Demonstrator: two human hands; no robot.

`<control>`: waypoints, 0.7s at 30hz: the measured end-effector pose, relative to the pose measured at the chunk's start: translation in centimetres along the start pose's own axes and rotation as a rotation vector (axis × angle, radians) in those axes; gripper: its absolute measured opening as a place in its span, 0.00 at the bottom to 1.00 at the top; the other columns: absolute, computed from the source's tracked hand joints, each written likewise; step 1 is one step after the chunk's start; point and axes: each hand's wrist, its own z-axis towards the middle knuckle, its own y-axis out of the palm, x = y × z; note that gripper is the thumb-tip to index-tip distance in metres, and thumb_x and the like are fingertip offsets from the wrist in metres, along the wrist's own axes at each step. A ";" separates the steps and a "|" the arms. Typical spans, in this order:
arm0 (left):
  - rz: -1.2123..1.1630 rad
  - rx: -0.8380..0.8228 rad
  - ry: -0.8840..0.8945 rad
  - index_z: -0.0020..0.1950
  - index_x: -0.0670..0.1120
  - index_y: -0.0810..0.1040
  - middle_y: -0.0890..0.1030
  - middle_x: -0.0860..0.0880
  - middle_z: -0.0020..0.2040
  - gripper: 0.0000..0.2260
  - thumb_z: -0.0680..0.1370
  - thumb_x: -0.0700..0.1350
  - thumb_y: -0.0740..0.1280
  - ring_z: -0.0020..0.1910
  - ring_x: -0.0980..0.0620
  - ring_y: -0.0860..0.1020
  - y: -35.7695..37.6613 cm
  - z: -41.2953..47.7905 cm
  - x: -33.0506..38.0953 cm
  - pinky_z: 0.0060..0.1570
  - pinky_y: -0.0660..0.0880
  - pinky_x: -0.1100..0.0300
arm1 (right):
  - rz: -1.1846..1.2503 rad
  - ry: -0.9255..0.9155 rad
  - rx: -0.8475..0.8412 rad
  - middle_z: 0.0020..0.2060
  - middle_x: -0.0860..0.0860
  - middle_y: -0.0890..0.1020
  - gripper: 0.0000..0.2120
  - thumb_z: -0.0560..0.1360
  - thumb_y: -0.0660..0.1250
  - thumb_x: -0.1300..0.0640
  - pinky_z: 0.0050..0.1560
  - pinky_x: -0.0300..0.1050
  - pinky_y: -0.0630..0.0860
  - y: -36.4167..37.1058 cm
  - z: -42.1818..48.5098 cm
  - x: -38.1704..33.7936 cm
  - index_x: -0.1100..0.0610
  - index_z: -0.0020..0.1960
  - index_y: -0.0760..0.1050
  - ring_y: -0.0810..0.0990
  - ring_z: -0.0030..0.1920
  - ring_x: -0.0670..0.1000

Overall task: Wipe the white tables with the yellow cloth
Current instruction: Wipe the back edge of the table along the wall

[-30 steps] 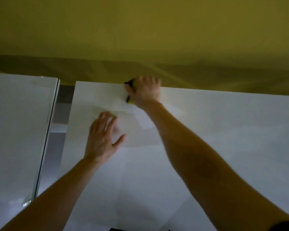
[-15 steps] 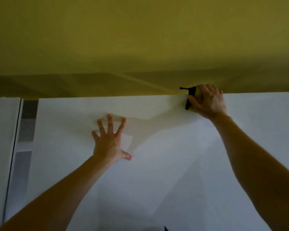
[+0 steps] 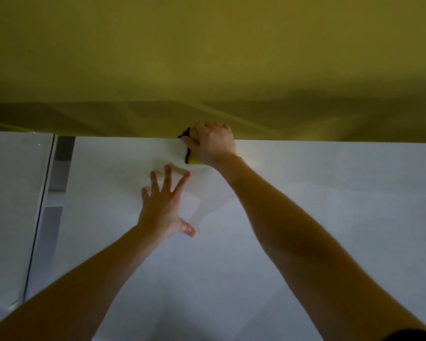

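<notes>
A white table (image 3: 317, 217) fills most of the view. At its far edge, against the wall, my right hand (image 3: 213, 143) grips a yellow cloth (image 3: 193, 159) with a black border; most of the cloth is hidden under the hand. My left hand (image 3: 164, 205) lies flat on the table top with its fingers spread, just in front of and to the left of the right hand. A second white table (image 3: 10, 205) stands at the left.
A yellow-olive wall (image 3: 207, 57) rises directly behind the far edge of both tables. A narrow gap (image 3: 57, 180) showing grey floor separates the two tables.
My right hand slid the cloth along the far edge to the right, then back toward the left. My left hand spread its fingers and stayed pressed on the table.
</notes>
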 end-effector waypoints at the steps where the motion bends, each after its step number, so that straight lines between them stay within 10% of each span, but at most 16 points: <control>1: 0.002 -0.006 -0.003 0.85 0.61 0.32 0.31 0.43 0.87 0.74 0.57 0.76 0.81 0.85 0.28 0.39 -0.1 -0.1 0.0 0.81 0.56 0.27 | 0.023 0.032 0.086 0.51 0.55 0.85 0.23 0.83 0.60 0.32 0.54 0.54 0.74 -0.9 -1.6 2.9 0.51 0.57 0.80 0.83 0.53 0.60; 9: -0.014 -0.011 0.001 0.85 0.60 0.29 0.29 0.43 0.86 0.76 0.57 0.76 0.81 0.85 0.28 0.37 -0.3 0.2 -0.2 0.81 0.55 0.27 | -0.255 0.407 0.390 0.47 0.59 0.81 0.23 0.83 0.60 0.35 0.56 0.59 0.72 -9.6 -13.9 23.8 0.55 0.51 0.75 0.78 0.51 0.65; 13: -0.037 0.031 0.003 0.83 0.54 0.25 0.31 0.45 0.87 0.79 0.55 0.78 0.80 0.86 0.31 0.39 0.3 -0.1 -1.0 0.82 0.54 0.28 | -0.280 0.397 0.507 0.41 0.61 0.81 0.12 0.81 0.68 0.47 0.52 0.62 0.77 -3.5 -7.9 13.6 0.56 0.51 0.78 0.80 0.43 0.65; 21: -0.059 0.030 -0.035 0.85 0.52 0.29 0.30 0.48 0.87 0.78 0.56 0.77 0.81 0.86 0.34 0.36 0.2 0.0 -0.3 0.83 0.51 0.30 | -0.093 0.010 0.044 0.55 0.55 0.83 0.23 0.84 0.58 0.36 0.57 0.54 0.71 2.2 1.4 -5.0 0.54 0.62 0.76 0.80 0.56 0.59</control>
